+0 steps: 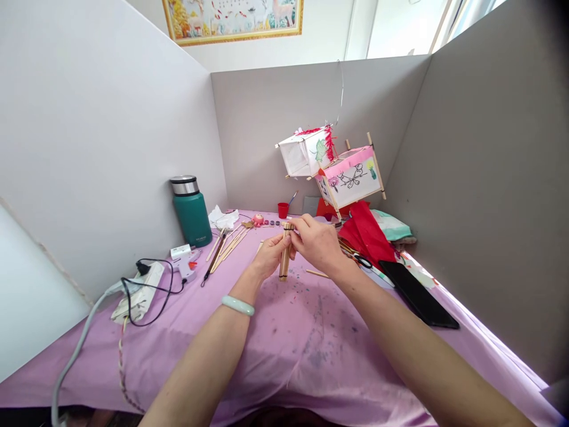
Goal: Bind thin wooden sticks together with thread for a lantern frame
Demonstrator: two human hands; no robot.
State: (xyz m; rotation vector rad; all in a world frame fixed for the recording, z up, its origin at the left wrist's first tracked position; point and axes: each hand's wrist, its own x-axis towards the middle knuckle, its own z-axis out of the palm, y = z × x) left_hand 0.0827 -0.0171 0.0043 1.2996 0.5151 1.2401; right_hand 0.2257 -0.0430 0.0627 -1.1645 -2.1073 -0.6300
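Observation:
A short bundle of wooden sticks (284, 267) stands nearly upright over the middle of the table, with a dark band round it near the top and another near the bottom. My left hand (267, 256), a pale green bangle on its wrist, is closed round the bundle's middle. At the top end, by the upper band, the fingers of my right hand (317, 242) pinch the sticks; those fingertips are partly hidden. A loose wooden stick (317, 273) lies on the cloth below my right hand.
Left: a green bottle (192, 214), glue gun (185, 264), power strip (141, 290) with cables, and loose sticks (232, 249). Right: scissors (363, 261), a black phone (418, 293) and red fabric (368, 234). Two paper lanterns (351, 178) hang behind. Grey panels enclose the purple-covered table (320, 350).

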